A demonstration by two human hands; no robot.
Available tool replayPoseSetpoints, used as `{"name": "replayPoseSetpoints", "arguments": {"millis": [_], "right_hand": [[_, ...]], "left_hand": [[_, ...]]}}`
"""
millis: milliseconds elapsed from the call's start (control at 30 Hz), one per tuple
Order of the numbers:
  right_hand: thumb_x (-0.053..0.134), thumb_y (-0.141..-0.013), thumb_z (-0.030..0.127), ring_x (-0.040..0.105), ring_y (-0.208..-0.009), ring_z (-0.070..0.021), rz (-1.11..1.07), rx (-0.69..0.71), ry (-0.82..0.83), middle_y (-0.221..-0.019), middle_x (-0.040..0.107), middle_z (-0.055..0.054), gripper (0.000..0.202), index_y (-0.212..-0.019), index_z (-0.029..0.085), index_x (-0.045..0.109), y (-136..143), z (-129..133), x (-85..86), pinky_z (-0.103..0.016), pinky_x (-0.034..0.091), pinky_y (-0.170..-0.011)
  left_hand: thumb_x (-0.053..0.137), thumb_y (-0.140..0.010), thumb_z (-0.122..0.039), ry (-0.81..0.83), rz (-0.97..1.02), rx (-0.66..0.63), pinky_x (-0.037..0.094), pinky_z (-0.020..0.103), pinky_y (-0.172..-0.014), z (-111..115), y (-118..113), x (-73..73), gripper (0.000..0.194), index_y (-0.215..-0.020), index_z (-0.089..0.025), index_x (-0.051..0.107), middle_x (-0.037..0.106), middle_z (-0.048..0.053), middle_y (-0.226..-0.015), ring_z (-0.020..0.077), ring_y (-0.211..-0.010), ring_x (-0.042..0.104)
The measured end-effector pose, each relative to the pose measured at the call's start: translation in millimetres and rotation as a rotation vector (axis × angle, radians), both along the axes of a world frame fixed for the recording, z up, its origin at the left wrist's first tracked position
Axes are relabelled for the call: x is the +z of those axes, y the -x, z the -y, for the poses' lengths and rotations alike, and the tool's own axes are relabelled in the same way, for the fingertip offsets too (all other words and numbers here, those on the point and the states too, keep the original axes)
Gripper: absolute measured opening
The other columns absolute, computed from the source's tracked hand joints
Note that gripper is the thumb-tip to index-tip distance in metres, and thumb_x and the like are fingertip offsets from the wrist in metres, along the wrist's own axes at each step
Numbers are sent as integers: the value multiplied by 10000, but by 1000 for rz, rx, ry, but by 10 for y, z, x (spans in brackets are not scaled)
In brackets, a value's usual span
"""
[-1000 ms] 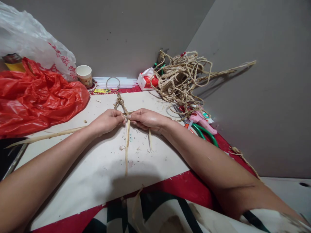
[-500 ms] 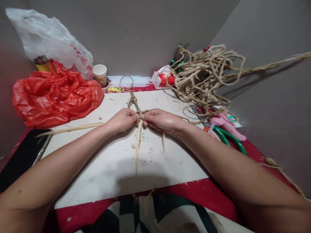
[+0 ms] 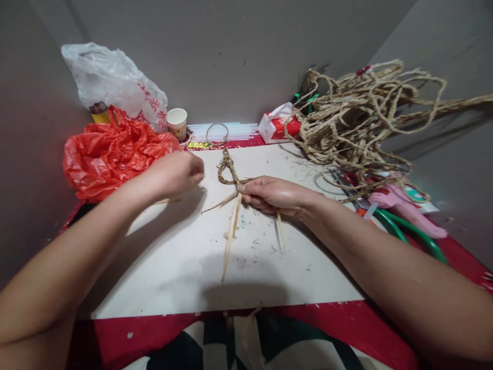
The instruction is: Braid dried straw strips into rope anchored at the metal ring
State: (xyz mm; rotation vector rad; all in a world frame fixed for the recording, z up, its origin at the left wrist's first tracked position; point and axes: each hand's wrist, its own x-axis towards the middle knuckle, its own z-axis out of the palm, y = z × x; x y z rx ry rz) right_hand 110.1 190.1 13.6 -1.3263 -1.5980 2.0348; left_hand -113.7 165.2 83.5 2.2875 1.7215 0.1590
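My right hand (image 3: pixel 271 194) pinches the lower end of a braided straw cord (image 3: pixel 230 169), which forms a small loop beyond the fingers. A pale flat strip (image 3: pixel 232 231) hangs from the pinch toward me, and thinner brown strands (image 3: pixel 221 202) point left. Another pale strip end (image 3: pixel 281 231) pokes out below the right hand. My left hand (image 3: pixel 181 172) is raised left of the cord, apart from it, near the red bag. Its fingers are curled closed, and whatever they may hold is hidden.
White board (image 3: pixel 165 277) lies on a red cloth. Behind are a red plastic bag (image 3: pixel 115 149), white bag (image 3: pixel 115 77), paper cup (image 3: pixel 177 123) and tissue pack (image 3: pixel 277 126). Tangled rope (image 3: pixel 358 113), a pink glue gun (image 3: pixel 408 205) and green handles (image 3: pixel 396 231) are at right.
My left hand has let go of the cord and moved up and left. My right hand still pinches it. The view has shifted, so the surroundings appear further right.
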Motion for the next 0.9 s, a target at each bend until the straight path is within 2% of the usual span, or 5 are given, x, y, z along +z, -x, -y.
{"name": "replayPoseSetpoints", "arguments": {"millis": [133, 333, 433, 633, 900], "right_hand": [[433, -918, 276, 166, -308, -37, 18, 9, 2, -365, 275, 77, 317, -626, 157, 468, -2, -4, 15, -170, 112, -315], [420, -924, 285, 155, -310, -35, 5, 40, -9, -368, 258, 85, 311, -644, 157, 463, -6, -7, 6, -159, 123, -309], [398, -930, 290, 158, -304, -35, 13, 57, -15, -366, 266, 82, 325, -641, 156, 463, -1, -16, -18, -160, 120, -307], [428, -915, 325, 172, -292, -38, 2, 73, -58, -358, 284, 83, 315, -656, 155, 486, -11, -37, -51, -164, 139, -297], [414, -923, 286, 164, -285, -38, -48, 84, -68, -352, 286, 89, 326, -689, 119, 567, -17, -71, -24, -166, 135, -287]], "left_hand": [[608, -672, -271, 67, -168, 117, 292, 250, -580, 62, 342, 73, 126, -706, -183, 692, 607, 23, -628, 155, -589, 507], [559, -729, -344, 130, -266, 132, 291, 260, -547, 265, 572, -211, 161, -733, -213, 653, 630, 19, -688, 142, -564, 484], [584, -720, -296, 143, -31, 119, 322, 241, -551, 283, 601, -222, 119, -675, -186, 596, 589, -4, -638, 119, -563, 476], [683, -687, -239, 430, 822, 208, 370, 175, -458, 205, 298, -116, 180, -738, -175, 523, 551, -42, -563, 77, -490, 499], [579, -814, -205, 780, 1061, 283, 491, 171, -480, 16, -255, -473, 138, -728, -99, 601, 673, 86, -628, 96, -506, 612]]}}
